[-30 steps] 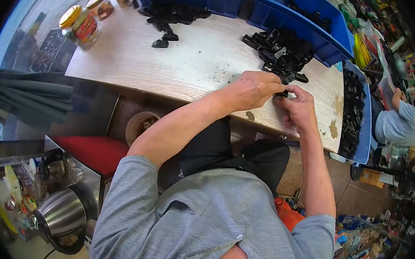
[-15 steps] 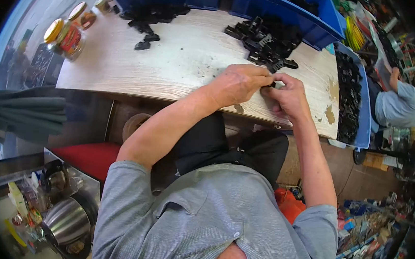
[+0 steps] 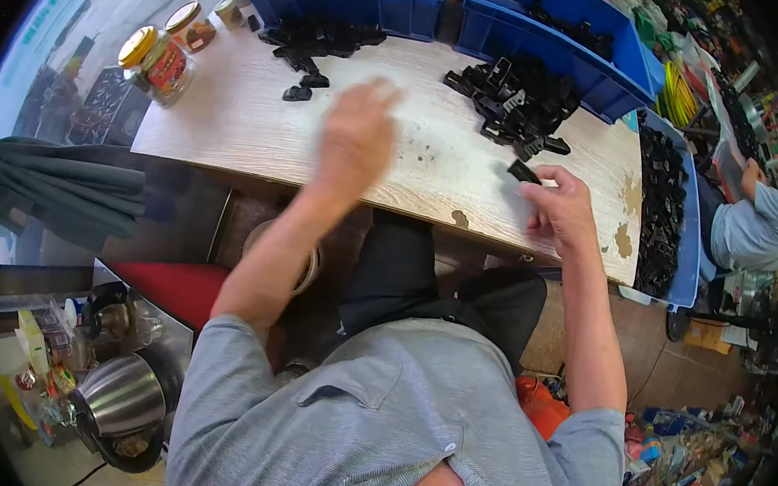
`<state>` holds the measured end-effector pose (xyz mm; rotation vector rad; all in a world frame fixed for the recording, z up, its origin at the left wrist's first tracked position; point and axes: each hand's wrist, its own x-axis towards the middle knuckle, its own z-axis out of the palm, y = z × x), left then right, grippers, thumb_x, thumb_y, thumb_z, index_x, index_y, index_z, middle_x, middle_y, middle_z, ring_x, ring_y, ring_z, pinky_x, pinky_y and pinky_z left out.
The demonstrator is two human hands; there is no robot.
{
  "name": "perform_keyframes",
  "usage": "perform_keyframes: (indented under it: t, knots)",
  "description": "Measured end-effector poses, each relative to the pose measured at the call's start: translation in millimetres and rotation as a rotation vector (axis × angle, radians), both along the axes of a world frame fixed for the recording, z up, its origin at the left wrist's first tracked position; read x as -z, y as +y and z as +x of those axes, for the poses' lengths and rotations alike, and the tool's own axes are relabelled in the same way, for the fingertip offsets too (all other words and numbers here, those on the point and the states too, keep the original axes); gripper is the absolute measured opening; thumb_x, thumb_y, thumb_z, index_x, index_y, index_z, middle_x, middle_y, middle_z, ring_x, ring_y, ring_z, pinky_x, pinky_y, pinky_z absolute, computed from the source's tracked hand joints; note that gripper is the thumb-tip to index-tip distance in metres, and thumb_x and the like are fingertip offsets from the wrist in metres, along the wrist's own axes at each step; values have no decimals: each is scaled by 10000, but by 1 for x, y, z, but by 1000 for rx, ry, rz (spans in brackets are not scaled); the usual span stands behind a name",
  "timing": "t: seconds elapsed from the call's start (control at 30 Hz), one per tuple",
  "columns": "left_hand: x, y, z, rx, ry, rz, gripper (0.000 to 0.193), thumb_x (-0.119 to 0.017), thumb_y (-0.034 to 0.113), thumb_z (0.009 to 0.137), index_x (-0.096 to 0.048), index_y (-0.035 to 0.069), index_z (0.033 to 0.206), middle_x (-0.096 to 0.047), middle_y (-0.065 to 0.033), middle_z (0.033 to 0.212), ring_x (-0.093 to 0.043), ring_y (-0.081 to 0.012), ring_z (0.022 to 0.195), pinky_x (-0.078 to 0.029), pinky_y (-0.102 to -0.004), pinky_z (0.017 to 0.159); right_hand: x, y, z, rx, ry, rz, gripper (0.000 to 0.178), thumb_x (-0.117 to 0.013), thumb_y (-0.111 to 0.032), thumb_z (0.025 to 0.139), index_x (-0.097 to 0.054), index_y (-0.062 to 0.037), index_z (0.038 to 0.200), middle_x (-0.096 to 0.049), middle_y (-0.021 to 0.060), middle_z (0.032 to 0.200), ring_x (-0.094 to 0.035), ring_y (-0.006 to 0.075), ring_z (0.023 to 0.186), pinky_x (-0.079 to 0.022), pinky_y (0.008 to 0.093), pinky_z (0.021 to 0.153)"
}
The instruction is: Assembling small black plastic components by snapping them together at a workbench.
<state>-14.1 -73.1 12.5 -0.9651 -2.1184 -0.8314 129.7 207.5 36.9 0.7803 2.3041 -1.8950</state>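
Between the thumb and fingers of my right hand [image 3: 561, 204] is a small black plastic part [image 3: 524, 171], held over the right side of the white wood-grain table [image 3: 432, 168]. My left hand [image 3: 358, 138] is smeared by motion above the table's middle, and its fingers do not show clearly. A heap of black plastic parts [image 3: 517, 101] lies beyond my right hand. At the far left, a second group of black parts [image 3: 319, 42] trails toward me, with one loose black part [image 3: 297, 93] nearest to my left hand.
Two blue bins [image 3: 345, 6] of black parts stand along the far edge; another blue bin [image 3: 689, 228] flanks the right edge. Jars [image 3: 156, 65] stand at the far left. Beside me on the left is a steel kettle [image 3: 123, 396]. Another person [image 3: 756, 224] works at far right.
My left hand has parted from my right and swung left across the table. The right hand keeps the black part, which now shows plainly. The whole view has shifted slightly.
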Motion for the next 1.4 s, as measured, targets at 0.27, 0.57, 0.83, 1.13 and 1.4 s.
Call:
perform_keyframes:
  t: [0.27,0.57,0.83,1.13,1.4]
  knots:
    - [7,-104,-67,-304,-165,-303,220,-607,90,884,-697,66,1083,-711,-133,1050,-644,-359,964,-521,-445,865,4,103,20,432,138,-91,300,-773,-188,853,-648,-54,1091,-457,-10,516,-535,177,424,-542,363,439]
    - [-5,-75,-52,-164,-258,-331,287,-606,79,874,-660,63,1156,-683,-189,999,-667,-375,874,-528,-451,828,-6,109,17,591,178,-30,505,-769,-164,837,-606,-79,1308,-529,32,668,-598,180,557,-588,362,546]
    - [-9,-9,-15,158,-455,64,243,-672,43,864,-716,43,1103,-695,-157,938,-674,-297,768,-543,-352,700,-14,49,-19,303,-12,71,521,-793,-141,820,-628,-163,1314,-505,-6,576,-548,135,465,-524,320,456]
    - [7,-5,-6,8,-71,-130,123,-683,53,851,-705,51,972,-707,-102,897,-653,-306,866,-526,-411,784,0,48,-33,290,-37,206,265,-779,-224,865,-696,-95,1081,-514,-5,553,-516,123,416,-425,287,381]
    - [8,-2,-1,-7,-145,-133,224,-682,64,861,-686,42,1083,-701,-144,890,-658,-331,873,-526,-429,781,-18,40,-16,292,-65,67,335,-813,-208,820,-677,-70,1092,-510,-5,566,-528,110,425,-451,281,397]
